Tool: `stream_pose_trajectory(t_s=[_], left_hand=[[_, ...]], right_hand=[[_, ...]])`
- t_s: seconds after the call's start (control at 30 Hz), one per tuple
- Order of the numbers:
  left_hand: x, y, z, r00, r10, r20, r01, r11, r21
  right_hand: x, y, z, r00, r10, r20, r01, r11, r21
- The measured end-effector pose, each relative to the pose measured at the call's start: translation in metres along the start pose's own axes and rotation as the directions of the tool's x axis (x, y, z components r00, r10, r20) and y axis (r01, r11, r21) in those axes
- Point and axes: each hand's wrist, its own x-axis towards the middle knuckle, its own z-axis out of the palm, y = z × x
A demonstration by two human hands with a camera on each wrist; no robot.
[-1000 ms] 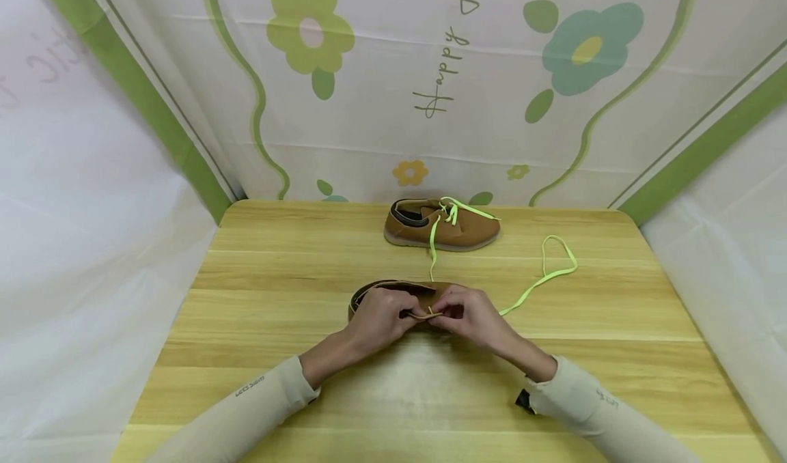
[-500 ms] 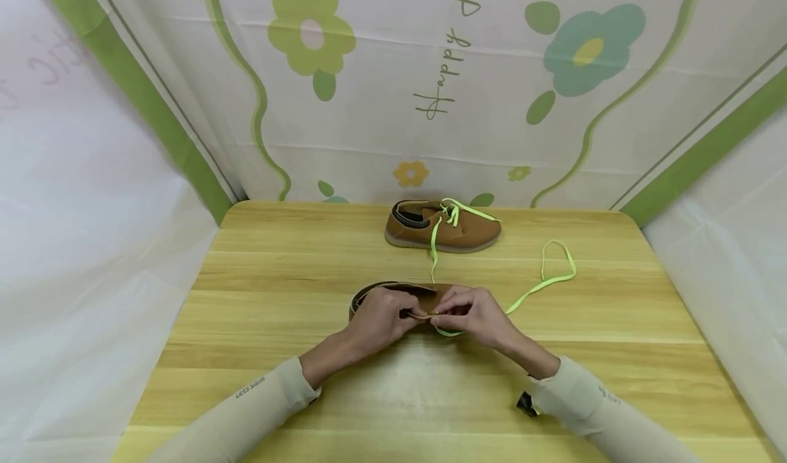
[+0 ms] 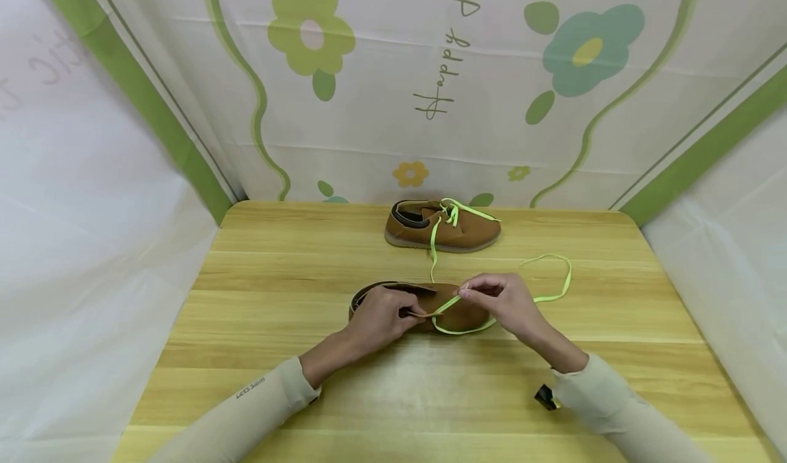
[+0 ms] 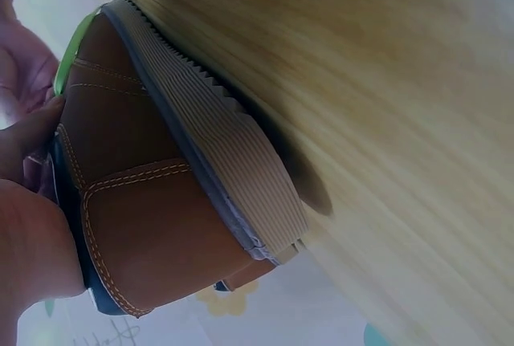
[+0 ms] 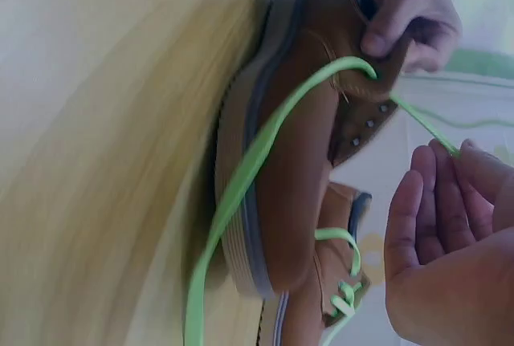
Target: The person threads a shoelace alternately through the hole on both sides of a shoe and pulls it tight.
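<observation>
A brown shoe (image 3: 470, 311) lies in front of the person, toe to the right. My left hand (image 3: 384, 316) pinches its near eyelet flap (image 5: 357, 81) between thumb and fingers. A neon-green shoelace (image 5: 273, 117) runs through an eyelet in that flap. Its thin end is pinched by my right hand (image 3: 510, 306), which is over the toe and apart from the leather. In the right wrist view the lace is drawn straight from the flap to those fingertips. The left wrist view shows the shoe's stitched heel (image 4: 144, 225) and ribbed sole.
Behind stands a matching brown shoe (image 3: 476, 231), laced in neon green, one lace end hanging toward the near shoe. The loose lace length (image 3: 568, 278) curves across the wooden table (image 3: 295, 408) to the right. A floral curtain (image 3: 369, 121) backs the table.
My right hand has moved right and slightly up, away from the flap, pulling the lace end through the eyelet. The loose lace on the table has shifted. The left hand stays put.
</observation>
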Motion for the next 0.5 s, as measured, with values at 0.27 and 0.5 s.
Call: stream_pose_trajectory(t_s=[0.27,0.5], left_hand=[[-0.001,-0.001,0.000,1.000,-0.006,-0.005,0.006,1.000,-0.021],[-0.001,-0.001,0.000,1.000,-0.014,-0.009,0.014,1.000,-0.021]], right_hand=[[-0.001,0.001,-0.033,0.995,0.030,-0.094,-0.022,0.996,0.085],[0.000,0.003,-0.065,0.986,0.097,-0.132,-0.058,0.960,0.273]])
